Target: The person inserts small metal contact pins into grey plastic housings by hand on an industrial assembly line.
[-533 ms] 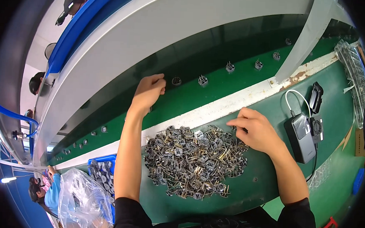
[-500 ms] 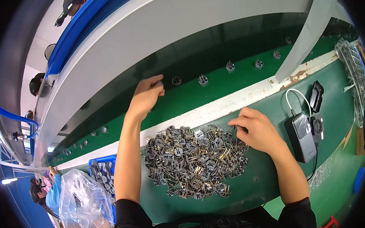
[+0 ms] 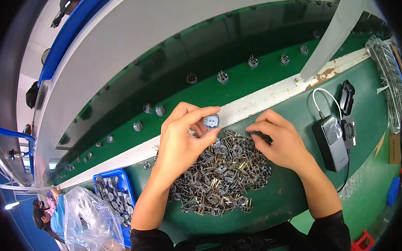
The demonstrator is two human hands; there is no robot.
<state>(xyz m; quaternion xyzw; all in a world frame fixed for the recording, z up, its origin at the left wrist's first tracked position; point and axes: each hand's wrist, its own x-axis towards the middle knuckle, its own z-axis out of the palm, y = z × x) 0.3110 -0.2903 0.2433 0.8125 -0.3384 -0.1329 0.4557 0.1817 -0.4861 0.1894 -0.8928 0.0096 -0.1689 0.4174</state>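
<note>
Between thumb and forefinger, my left hand [image 3: 181, 136] pinches a small grey plastic housing [image 3: 211, 121] with a pale face and small openings, held over the white rail. To its right, my right hand [image 3: 282, 141] is closed in a pinch at the upper right edge of a pile; a dark bit shows by its fingers, too hidden to name. The pile [image 3: 221, 175] is made of many small black parts with brass-coloured metal pins, heaped on the green table [image 3: 278, 214]. My left wrist and palm cover its left side.
Beyond the white rail [image 3: 251, 103], a green belt [image 3: 180, 97] carries spaced grey housings, some with pins. At left stand a blue tray [image 3: 127, 185] of grey parts and a clear plastic bag [image 3: 89, 219]. A power bank [image 3: 333, 147] with a white cable lies at right. A person sits far left.
My left hand has come back from over the belt toward the pile and now holds a grey housing. My right hand stays near the pile's edge. More housings show on the belt at left.
</note>
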